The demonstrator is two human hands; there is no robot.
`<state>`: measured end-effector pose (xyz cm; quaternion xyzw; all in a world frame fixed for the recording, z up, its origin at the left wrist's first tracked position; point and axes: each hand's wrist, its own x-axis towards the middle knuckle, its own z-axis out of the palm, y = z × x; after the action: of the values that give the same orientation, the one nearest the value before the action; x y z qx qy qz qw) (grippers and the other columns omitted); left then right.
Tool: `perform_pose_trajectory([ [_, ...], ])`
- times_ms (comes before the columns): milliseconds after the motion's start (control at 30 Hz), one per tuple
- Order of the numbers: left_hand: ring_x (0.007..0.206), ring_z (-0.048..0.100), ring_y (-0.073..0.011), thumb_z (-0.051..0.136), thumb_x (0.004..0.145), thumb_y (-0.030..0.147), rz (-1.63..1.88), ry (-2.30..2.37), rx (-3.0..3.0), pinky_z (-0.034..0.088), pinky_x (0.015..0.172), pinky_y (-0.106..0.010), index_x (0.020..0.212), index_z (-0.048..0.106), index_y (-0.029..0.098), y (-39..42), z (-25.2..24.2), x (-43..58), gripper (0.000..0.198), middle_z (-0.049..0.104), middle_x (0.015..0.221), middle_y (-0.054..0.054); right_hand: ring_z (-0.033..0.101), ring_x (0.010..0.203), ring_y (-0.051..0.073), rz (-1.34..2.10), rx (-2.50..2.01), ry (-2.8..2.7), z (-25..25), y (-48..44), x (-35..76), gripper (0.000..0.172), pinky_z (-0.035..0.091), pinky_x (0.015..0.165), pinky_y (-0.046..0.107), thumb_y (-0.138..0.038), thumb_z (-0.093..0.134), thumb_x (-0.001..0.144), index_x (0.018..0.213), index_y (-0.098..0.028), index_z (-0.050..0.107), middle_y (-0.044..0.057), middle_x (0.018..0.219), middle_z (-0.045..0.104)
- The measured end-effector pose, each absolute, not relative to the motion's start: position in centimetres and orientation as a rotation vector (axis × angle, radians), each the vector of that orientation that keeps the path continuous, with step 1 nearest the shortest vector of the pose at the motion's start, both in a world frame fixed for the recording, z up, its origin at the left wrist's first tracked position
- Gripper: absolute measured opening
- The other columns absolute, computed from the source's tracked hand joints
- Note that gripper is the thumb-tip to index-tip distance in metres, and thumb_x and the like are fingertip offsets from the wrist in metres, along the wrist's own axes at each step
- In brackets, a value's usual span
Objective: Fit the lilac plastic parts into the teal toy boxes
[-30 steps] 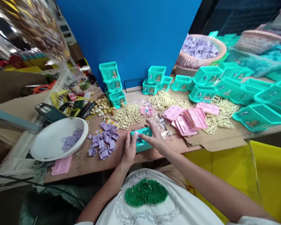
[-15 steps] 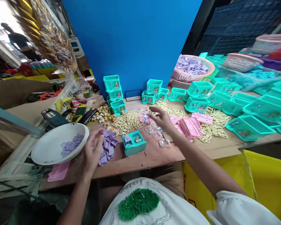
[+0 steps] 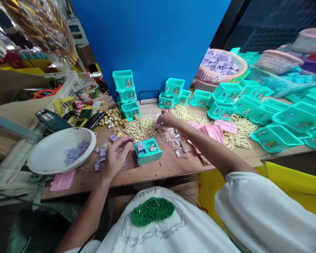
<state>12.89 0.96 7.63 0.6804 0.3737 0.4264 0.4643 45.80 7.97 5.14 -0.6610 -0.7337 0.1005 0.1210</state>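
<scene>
On the worktop, near its front edge: turquoise box, with a purple piece at its left opening.
Left hand: just left of the box, over purple parts, half open with fingers loosely bent, empty as far as it shows.
Right hand: beyond the box and slightly right, fingers bent in at small pink items; whether it grips one cannot be told.
Clear plastic pieces: just right of the box.
</scene>
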Motion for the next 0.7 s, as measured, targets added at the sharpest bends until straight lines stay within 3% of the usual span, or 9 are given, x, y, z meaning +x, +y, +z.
perform_pose_trajectory([
  [133,0.112,0.075,-0.0247,0.074,0.092,0.043,1.046,0.945,1.627,0.060,0.103,-0.036,0.110,0.080,0.017,1.0,7.3,12.1,0.032,0.080,0.116,-0.011,0.051,0.123,0.040,0.240,-1.982,-2.317,4.6,8.9,46.2,0.013,0.032,0.107,0.064,-0.009,0.071,0.080,0.072,-0.015,0.080,0.019,0.091,0.079],
  [333,0.129,0.068,-0.0279,0.079,0.088,0.039,0.929,0.873,1.898,0.058,0.110,-0.043,0.124,0.078,0.021,0.2,4.6,13.2,0.040,0.070,0.139,-0.013,0.049,0.122,0.040,0.177,-1.998,-2.403,4.6,8.2,47.1,0.014,0.032,0.105,0.063,-0.012,0.067,0.086,0.083,-0.015,0.080,0.017,0.093,0.078],
  [433,0.120,0.072,-0.0265,0.072,0.095,0.036,0.934,0.865,1.994,0.061,0.103,-0.043,0.119,0.081,0.022,0.4,3.5,13.9,0.029,0.074,0.131,-0.014,0.050,0.122,0.041,0.128,-2.003,-2.383,5.3,7.3,47.3,0.020,0.032,0.104,0.063,-0.014,0.060,0.092,0.090,-0.014,0.080,0.019,0.101,0.077],
  [533,0.117,0.072,-0.0259,0.069,0.097,0.032,0.969,0.849,2.062,0.059,0.107,-0.045,0.115,0.083,0.025,0.8,2.9,13.9,0.024,0.077,0.123,-0.012,0.053,0.118,0.040,0.103,-1.892,-2.198,6.4,5.8,46.7,0.022,0.036,0.103,0.059,-0.021,0.057,0.097,0.098,-0.012,0.077,0.021,0.109,0.075],
  [600,0.119,0.072,-0.0266,0.072,0.096,0.031,0.986,0.840,2.086,0.057,0.109,-0.047,0.114,0.083,0.026,0.8,2.9,13.8,0.023,0.077,0.122,-0.012,0.060,0.105,0.033,0.277,-1.719,-1.972,7.3,4.3,45.5,0.023,0.043,0.098,0.052,-0.032,0.060,0.098,0.096,-0.015,0.076,0.017,0.103,0.076],
  [700,0.125,0.069,-0.0280,0.075,0.092,0.033,1.058,0.869,2.050,0.057,0.111,-0.048,0.113,0.084,0.025,0.5,3.6,13.9,0.023,0.073,0.130,-0.012,0.062,0.083,0.023,0.819,-1.421,-1.583,8.0,1.7,42.2,0.036,0.051,0.083,0.041,-0.056,0.071,0.092,0.089,-0.020,0.073,0.008,0.088,0.075],
])
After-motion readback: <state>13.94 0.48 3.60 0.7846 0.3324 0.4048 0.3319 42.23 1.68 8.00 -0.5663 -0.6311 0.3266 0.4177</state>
